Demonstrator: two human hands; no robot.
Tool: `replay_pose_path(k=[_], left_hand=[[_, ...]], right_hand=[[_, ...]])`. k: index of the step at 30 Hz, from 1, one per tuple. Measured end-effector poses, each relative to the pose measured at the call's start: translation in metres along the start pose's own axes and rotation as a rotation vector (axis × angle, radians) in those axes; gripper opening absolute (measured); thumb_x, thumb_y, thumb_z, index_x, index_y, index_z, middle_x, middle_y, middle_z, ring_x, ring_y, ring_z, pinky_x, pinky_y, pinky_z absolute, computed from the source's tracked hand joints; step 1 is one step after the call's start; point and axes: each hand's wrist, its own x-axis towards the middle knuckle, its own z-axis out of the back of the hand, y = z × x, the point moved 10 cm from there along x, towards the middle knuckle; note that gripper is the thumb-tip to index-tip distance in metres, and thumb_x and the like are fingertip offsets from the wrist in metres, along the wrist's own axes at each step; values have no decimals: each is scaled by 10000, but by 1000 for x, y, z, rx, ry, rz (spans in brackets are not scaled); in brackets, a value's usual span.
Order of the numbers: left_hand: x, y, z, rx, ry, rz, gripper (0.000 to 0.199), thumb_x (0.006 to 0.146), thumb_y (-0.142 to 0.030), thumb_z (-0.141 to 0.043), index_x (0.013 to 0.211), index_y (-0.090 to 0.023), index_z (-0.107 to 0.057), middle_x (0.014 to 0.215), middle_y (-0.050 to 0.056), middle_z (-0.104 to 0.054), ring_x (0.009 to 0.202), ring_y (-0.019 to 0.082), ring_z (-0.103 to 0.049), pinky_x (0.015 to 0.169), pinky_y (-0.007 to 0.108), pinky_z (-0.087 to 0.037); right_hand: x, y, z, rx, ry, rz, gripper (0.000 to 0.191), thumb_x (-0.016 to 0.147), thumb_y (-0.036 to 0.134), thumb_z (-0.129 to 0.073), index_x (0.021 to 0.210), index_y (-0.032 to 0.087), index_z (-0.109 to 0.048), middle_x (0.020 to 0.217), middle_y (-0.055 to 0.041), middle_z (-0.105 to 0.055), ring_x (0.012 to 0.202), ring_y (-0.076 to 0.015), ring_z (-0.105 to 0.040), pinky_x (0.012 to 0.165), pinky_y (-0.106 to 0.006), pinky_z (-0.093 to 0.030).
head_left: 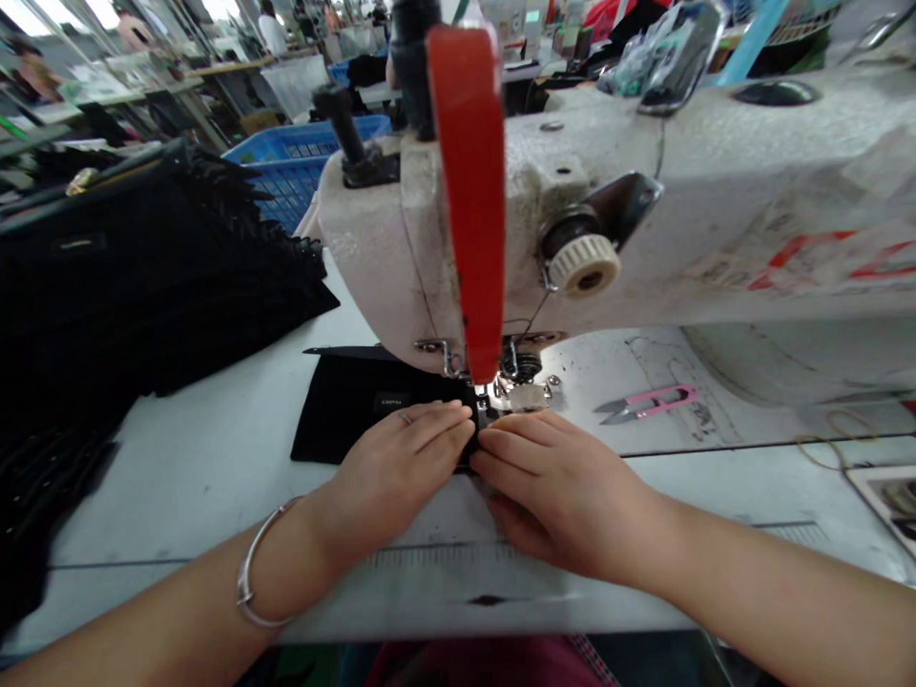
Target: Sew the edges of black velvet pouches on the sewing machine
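A black fabric piece (329, 410) with a small dark label (391, 403) lies on the sewing machine bed. My left hand (401, 458) rests flat on its right part, fingers stretched toward the needle area, a ring on one finger. Just right of the fabric's edge is my right hand (565, 487), palm down, its fingertips touching that edge and its thumb lower down. The presser foot (483, 403) stands right in front of both hands' fingertips, beneath the white machine head (379, 248) with its red bar (468, 200).
Pink-handled thread snips (648, 405) lie right of the needle. A large stack of black pieces (143, 267) covers the table's left side, with a blue basket (286, 172) behind it. A dark pointed strip (343, 352) lies behind the fabric. People and worktables appear farther back.
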Motion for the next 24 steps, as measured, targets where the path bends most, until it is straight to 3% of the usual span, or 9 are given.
replay_pose_path(k=[9,16,21,24], left_hand=[[1,-2,-20,32,93,-28,325,962,-96,-383,1245,-92,-543,1224,105,-648,1195,209,-583,1040,365,-511],[17,8,-19,41,108,6,262,946,-52,-370,1085,-86,-589,1089,97,-669,1046,215,-633,931,353,-549],[20,12,-1,-10,-39,22,164,964,-131,-444,990,-120,-605,1020,79,-679,967,194,-645,885,332,-552],[16,9,12,-21,-126,18,132,948,-132,-509,1037,-102,-601,1009,80,-687,977,190,-637,863,327,-547]], right_hand=[[0,5,2,32,-4,8,252,865,181,-520,1094,136,-615,1107,-87,-652,1103,-245,-552,962,-417,-474],[3,-3,1,-48,22,-23,240,865,213,-512,1065,128,-614,1149,-110,-648,1078,-270,-569,878,-430,-501],[3,-10,1,-67,7,-61,307,861,216,-506,1129,114,-614,1177,-121,-639,1062,-284,-570,825,-435,-502],[1,-11,2,-71,-2,-59,328,869,213,-498,1161,119,-613,1200,-116,-633,1043,-278,-572,814,-433,-491]])
